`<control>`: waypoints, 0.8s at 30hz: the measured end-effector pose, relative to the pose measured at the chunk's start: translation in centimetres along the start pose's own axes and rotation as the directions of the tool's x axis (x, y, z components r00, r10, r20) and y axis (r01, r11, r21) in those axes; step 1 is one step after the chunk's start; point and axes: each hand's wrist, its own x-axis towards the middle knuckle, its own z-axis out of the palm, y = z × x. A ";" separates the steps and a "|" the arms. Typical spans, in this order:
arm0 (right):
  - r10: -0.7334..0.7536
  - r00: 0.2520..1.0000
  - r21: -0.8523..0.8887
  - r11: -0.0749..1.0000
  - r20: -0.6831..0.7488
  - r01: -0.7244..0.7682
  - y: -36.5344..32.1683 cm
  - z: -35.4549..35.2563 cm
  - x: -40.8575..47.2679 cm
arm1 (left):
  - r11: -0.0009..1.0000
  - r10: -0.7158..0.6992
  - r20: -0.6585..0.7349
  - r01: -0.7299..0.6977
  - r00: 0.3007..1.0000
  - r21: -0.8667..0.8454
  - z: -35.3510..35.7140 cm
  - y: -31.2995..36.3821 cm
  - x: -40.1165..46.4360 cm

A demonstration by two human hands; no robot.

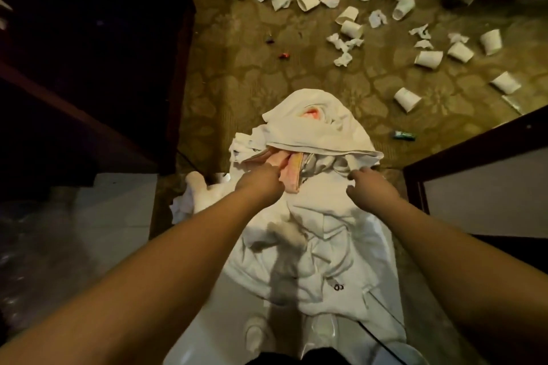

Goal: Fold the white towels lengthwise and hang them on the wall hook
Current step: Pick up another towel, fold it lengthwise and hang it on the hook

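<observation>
A heap of white towels (326, 246) lies on the floor below me, running from the lower middle up to a bunched white bundle (314, 127). A pink cloth (292, 170) pokes out between the layers. My left hand (261, 184) is closed on the towel edge right beside the pink cloth. My right hand (370, 187) pinches a white towel fold at the heap's right side. No wall hook is in view.
Patterned carpet (252, 83) is littered with several paper cups (428, 59) and crumpled tissues (344, 47). Dark wooden furniture (89, 53) stands at left, a dark door frame (462, 154) at right. A small green wrapper (404, 135) lies near the heap.
</observation>
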 end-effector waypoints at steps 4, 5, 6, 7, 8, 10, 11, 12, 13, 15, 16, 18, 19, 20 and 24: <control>-0.074 0.989 -0.089 0.994 -0.126 0.063 1.0 3.8 7.8 | 0.987 0.094 -0.007 -0.092 0.996 0.132 4.5 -0.1 7.8; -0.088 0.984 -0.112 0.991 -0.155 0.071 1.3 4.7 9.5 | 0.985 0.100 -0.012 -0.097 0.995 0.146 5.5 -0.3 9.5; -0.101 0.978 -0.137 0.988 -0.181 0.076 1.6 5.4 11.1 | 0.984 0.101 -0.020 -0.097 0.995 0.146 6.3 -0.5 11.2; -0.109 0.972 -0.159 0.984 -0.209 0.077 1.8 6.1 12.7 | 0.986 0.103 -0.029 -0.098 0.994 0.135 7.2 -0.8 12.8; -0.105 0.968 -0.170 0.983 -0.227 0.067 2.0 6.5 14.1 | 0.989 0.089 -0.034 -0.084 0.995 0.119 7.6 -1.0 13.9; -0.076 0.964 -0.162 0.986 -0.254 0.035 2.5 7.4 17.0 | 0.994 0.075 -0.055 -0.070 0.996 0.079 8.9 -1.7 16.3; -0.062 0.963 -0.167 0.986 -0.261 0.018 2.7 7.6 18.2 | 0.995 0.080 -0.068 -0.076 0.994 0.057 9.4 -2.0 17.2; -0.055 0.961 -0.196 0.981 -0.271 0.001 2.9 7.9 19.2 | 0.996 0.081 -0.076 -0.079 0.994 0.034 9.9 -2.2 17.8; -0.050 0.957 -0.238 0.971 -0.285 -0.020 3.2 8.1 19.9 | 0.996 0.093 -0.084 -0.093 0.992 0.006 10.3 -2.5 18.3; -0.037 0.945 -0.285 0.957 -0.325 -0.060 3.6 8.5 20.8 | 0.992 0.120 -0.091 -0.124 0.989 -0.035 10.9 -2.6 18.6; -0.029 0.940 -0.287 0.955 -0.340 -0.074 3.7 8.7 21.0 | 0.990 0.120 -0.100 -0.126 0.988 -0.060 10.8 -2.5 18.3; -0.029 0.947 -0.269 0.961 -0.320 -0.061 3.5 8.5 20.6 | 0.990 0.081 -0.080 -0.090 0.993 -0.106 10.2 -2.1 17.6; -0.038 0.955 -0.224 0.974 -0.296 -0.031 3.3 8.5 20.4 | 0.990 0.053 -0.054 -0.060 0.997 -0.125 10.0 -1.6 17.3; -0.057 0.959 -0.152 0.988 -0.278 0.014 2.8 8.3 19.8 | 0.985 0.030 -0.029 -0.034 0.999 -0.172 9.8 -1.2 16.9; -0.165 0.962 0.191 0.959 -0.218 0.208 -0.3 6.1 14.9 | 0.719 -0.119 0.058 0.126 0.991 -0.683 9.4 1.3 14.5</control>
